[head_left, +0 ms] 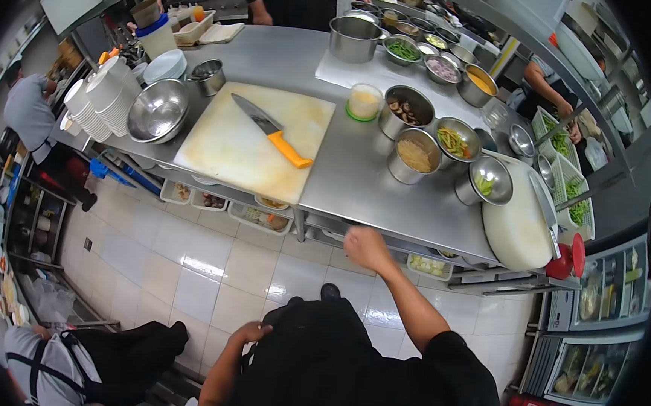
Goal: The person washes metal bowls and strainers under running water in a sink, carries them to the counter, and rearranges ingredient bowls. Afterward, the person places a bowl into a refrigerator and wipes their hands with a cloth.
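Note:
My right hand [365,247] is held in the air by the front edge of the steel counter [385,218], fingers curled into a loose fist with nothing seen in it. My left hand [254,332] is low at my side against my black apron [308,345]; its fingers are mostly hidden. On the counter lies a large white cutting board [224,147]. A chef's knife [284,146] with a yellow handle rests on it, blade pointing to the back left. Neither hand touches the board or the knife.
Steel pots and bowls of cut food, including a pot of mushrooms [406,110], stand right of the board. A steel bowl [158,111] and stacked white bowls [106,101] are at left. A round white board [516,228] overhangs the right end. Other people work around the counter.

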{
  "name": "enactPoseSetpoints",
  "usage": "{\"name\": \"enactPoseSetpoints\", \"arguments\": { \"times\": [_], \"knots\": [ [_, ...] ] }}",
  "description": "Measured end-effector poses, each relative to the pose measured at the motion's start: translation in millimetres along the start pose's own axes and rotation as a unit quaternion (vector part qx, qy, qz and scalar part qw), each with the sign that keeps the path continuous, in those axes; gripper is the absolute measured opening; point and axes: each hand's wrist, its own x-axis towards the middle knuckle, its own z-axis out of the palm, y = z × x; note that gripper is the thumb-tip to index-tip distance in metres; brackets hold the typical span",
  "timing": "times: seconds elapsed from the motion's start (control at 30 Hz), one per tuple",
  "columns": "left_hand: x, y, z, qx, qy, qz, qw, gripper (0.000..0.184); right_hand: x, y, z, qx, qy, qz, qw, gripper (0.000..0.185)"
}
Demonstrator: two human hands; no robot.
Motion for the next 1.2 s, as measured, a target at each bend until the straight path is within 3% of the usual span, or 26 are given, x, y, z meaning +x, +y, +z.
{"name": "enactPoseSetpoints", "arguments": {
  "times": [0.07,0.13,0.17,0.2,0.3,0.37,0.43,0.47,0.5,0.6,0.63,0.73,0.77,0.9,1.0,1.17,1.2],
  "knots": [
    [-35,27,-2,-0.013,-0.191,-0.177,0.966,0.08,35,-19,0,0.062,0.116,-0.221,0.967,0.028],
    [-17,-22,31,-0.133,-0.226,-0.107,0.959,0.089,81,-55,-2,0.065,0.147,-0.232,0.959,0.026],
    [-20,-22,35,-0.195,-0.303,-0.109,0.927,0.085,107,-70,2,0.051,0.18,-0.229,0.955,0.026],
    [-49,3,27,-0.201,-0.277,-0.11,0.933,0.082,134,-81,8,0.038,0.213,-0.225,0.95,0.027],
    [-47,-18,52,-0.266,-0.265,-0.063,0.925,0.079,191,-110,22,-0.063,0.265,-0.226,0.935,0.029],
    [-33,-51,75,-0.287,-0.268,-0.053,0.918,0.078,208,-124,25,-0.112,0.213,-0.124,0.963,0.028],
    [-59,-26,58,-0.267,-0.241,-0.028,0.933,0.08,244,-118,41,-0.109,0.227,-0.109,0.961,0.026],
    [-82,-12,52,-0.256,-0.205,0.019,0.944,0.08,255,-110,52,-0.042,0.251,-0.139,0.957,0.027],
    [-104,3,47,-0.242,-0.166,0.066,0.954,0.081,252,-111,45,-0.017,0.163,-0.118,0.979,0.027],
    [-140,27,36,-0.175,-0.102,0.193,0.96,0.082,208,-108,33,-0.017,0.199,-0.095,0.975,0.033],
    [-125,6,37,-0.162,-0.106,0.232,0.953,0.083,169,-107,16,0.03,0.229,-0.091,0.969,0.032],
    [-132,45,18,-0.233,-0.156,0.189,0.941,0.088,76,-87,-21,0.109,0.287,-0.11,0.945,0.033],
    [-132,61,7,-0.212,-0.173,0.107,0.956,0.089,51,-73,-31,0.144,0.308,-0.137,0.93,0.035],
    [-55,67,0,-0.048,-0.254,-0.006,0.966,0.086,-64,1,-67,0.1,0.423,-0.123,0.892,0.043],
    [40,29,16,0.034,-0.362,-0.033,0.931,0.078,-154,49,-99,0.004,0.529,-0.061,0.847,0.039],
    [56,62,31,0.072,-0.35,-0.049,0.933,0.065,-250,144,-137,-0.096,0.585,0.105,0.798,0.031],
    [62,62,35,0.069,-0.349,-0.05,0.933,0.065,-259,163,-144,-0.06,0.581,0.146,0.798,0.03]
  ]
}}
